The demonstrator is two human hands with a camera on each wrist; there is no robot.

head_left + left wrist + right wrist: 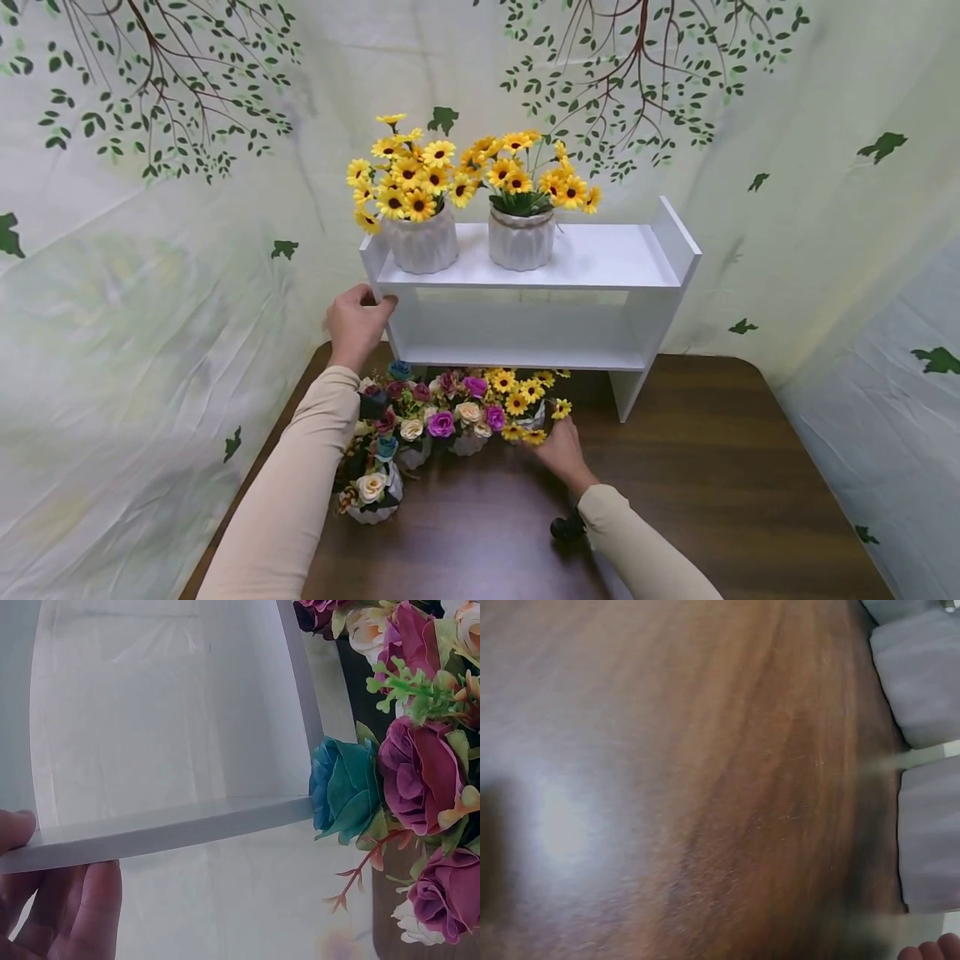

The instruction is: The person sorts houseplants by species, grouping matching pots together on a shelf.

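A white two-tier shelf stands at the back of the brown table. My left hand grips the front edge of its left side panel; in the left wrist view, the thumb and fingers lie on opposite sides of that panel. On the table, my right hand holds a small white pot of yellow daisy-like artificial flowers; blossoms hide part of its fingers. Pots of mixed artificial roses stand to the left of it, below the shelf. The right wrist view does not show the pot.
Two white pots of yellow flowers stand on the shelf's top tier. Another rose pot stands nearest me at the left. Behind the table hangs a leaf-patterned cloth. Grey seats line the table edge in the right wrist view.
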